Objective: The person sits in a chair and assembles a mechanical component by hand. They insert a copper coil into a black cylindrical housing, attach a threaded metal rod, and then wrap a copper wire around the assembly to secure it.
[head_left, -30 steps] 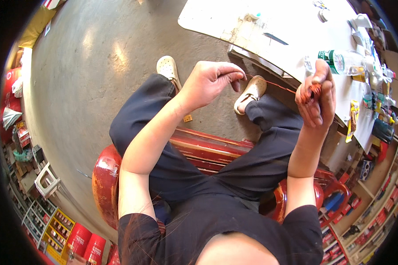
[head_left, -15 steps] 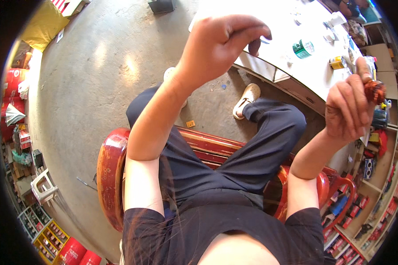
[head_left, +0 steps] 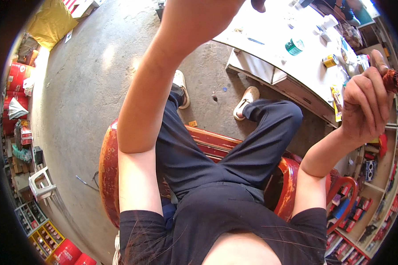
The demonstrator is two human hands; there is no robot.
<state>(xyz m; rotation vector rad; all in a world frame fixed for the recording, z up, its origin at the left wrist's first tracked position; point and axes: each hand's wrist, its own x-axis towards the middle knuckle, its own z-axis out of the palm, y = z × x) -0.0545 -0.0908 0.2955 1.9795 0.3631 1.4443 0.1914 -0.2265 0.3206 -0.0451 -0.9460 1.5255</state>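
- At the far right of the view, carrying a reddish-brown coil (head_left: 394, 81) of fine strand against the upper fingers of the right hand (head_left: 368, 101).
- Appearing light and flexible; probably giving under pressure, and likely loosening or tangling if pulled by one turn. Not looking fragile.
- Calling for a hold round the whole bundle near its middle, rather than on a loose strand.
- Curling the right fingers partly closed, extending one digit beside the coil; not showing clearly whether looping or pinching it.
- Holding the left hand (head_left: 208, 17) high, mostly past the upper edge; showing one dark fingertip (head_left: 259, 5), leaving openness and any hold impossible to tell.
- Farther out, facing a white table (head_left: 269, 51) bearing a green-labelled container (head_left: 295, 46) and, near the right hand, a yellow packet (head_left: 336, 104).
- Sitting on a red wooden bench (head_left: 108, 176), wearing pale shoes (head_left: 246, 102).
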